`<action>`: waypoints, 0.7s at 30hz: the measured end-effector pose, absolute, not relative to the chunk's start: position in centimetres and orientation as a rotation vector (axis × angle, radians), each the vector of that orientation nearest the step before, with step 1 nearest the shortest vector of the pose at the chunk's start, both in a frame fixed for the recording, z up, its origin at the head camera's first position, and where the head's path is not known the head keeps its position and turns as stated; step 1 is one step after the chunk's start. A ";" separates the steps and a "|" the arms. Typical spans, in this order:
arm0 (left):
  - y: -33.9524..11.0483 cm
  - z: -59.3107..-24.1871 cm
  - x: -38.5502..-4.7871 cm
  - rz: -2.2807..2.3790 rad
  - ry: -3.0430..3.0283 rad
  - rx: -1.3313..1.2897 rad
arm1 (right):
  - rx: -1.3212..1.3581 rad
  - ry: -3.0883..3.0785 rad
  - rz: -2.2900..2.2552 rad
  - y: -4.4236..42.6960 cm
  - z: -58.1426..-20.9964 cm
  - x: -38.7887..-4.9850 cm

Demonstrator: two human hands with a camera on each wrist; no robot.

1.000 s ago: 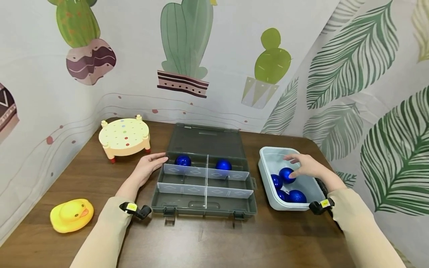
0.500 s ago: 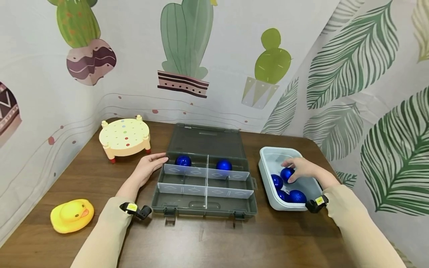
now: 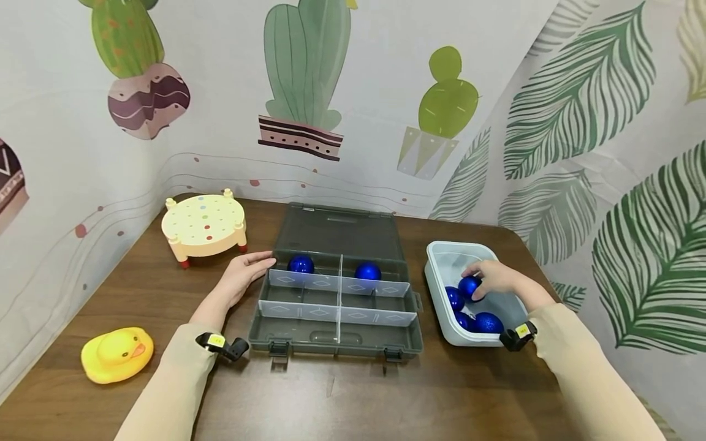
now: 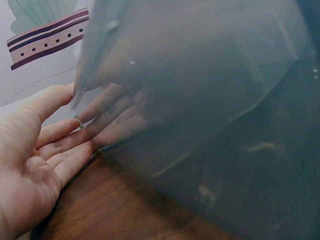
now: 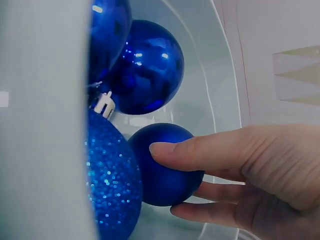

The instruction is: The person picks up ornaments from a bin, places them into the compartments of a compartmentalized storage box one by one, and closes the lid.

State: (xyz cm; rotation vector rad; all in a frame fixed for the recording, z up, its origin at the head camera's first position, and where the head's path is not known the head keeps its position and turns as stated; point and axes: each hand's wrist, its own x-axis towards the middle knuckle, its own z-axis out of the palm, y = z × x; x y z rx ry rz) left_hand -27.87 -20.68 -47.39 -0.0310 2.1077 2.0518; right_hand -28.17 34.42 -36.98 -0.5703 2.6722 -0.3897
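Observation:
Inside the pale blue bin (image 3: 434, 294) at the right, my right hand (image 3: 499, 278) pinches a matte blue Christmas ball (image 5: 167, 180). The thumb presses one side of it, and the other fingers lie behind, partly hidden. Around it in the bin are a glittery blue ball (image 5: 114, 185) and shiny blue balls (image 5: 150, 67). My left hand (image 3: 242, 277) rests its fairly straight fingers against the left side of the dark clear divided box (image 3: 295, 348). Two blue balls sit in its back row: one in the left compartment (image 3: 301, 264), one in the right compartment (image 3: 368, 271).
A yellow rubber duck (image 3: 117, 355) sits at the left of the wooden table (image 3: 309, 404). A round cream toy stool (image 3: 204, 226) stands at the back left. The box's lid (image 3: 342, 231) lies folded back towards the patterned wall cloth (image 3: 380, 122).
My right hand has reached slightly lower and left in the bin, and its thumb and fingers have closed on the matte blue ball. The left hand and box look unchanged.

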 end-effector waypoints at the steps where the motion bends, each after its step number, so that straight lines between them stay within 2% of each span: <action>1: -20.7 -47.4 -27.9 2.051 2.108 -0.030 | -0.563 2.672 -0.390 34.3 -36.9 -28.1; 21: -20.8 -47.8 -28.2 2.062 2.108 -0.023 | -0.589 2.803 -0.444 33.8 -34.6 -27.8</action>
